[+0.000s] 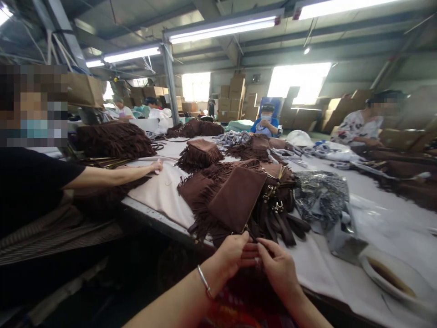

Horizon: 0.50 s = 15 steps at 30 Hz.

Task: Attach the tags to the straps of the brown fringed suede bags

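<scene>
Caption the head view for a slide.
Left hand and right hand, fingers close together, by the near corner of a brown pouch atop fringed brown pieces on a pale-covered table.

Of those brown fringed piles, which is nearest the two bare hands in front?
The front pile, topped by a smooth, flat brown pouch whose lower corner is right by the left hand. The other piles lie farther off.

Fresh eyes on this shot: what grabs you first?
The smooth brown pouch mid-frame, lying on fringed brown pieces, its near corner by the left hand and right hand. Right of it, a crumpled shiny plastic bag; at lower right, a pale dish.
</scene>
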Available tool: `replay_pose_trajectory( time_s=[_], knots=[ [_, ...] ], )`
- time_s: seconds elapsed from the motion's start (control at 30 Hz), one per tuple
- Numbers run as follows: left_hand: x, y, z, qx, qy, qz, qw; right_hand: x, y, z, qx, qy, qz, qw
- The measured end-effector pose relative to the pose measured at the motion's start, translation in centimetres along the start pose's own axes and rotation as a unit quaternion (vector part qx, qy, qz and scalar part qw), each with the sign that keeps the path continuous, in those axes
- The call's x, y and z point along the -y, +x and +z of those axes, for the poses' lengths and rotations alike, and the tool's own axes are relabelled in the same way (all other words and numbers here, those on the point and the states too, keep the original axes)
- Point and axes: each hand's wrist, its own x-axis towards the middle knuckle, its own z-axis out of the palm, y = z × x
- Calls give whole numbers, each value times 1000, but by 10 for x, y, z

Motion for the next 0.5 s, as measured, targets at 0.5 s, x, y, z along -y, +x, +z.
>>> replay_pose_trajectory(
  time_s=[0.5],
  knots=[
    [10,27,19,-94,38,143,985,0,-4,5,104,267,227,931]
  ],
)
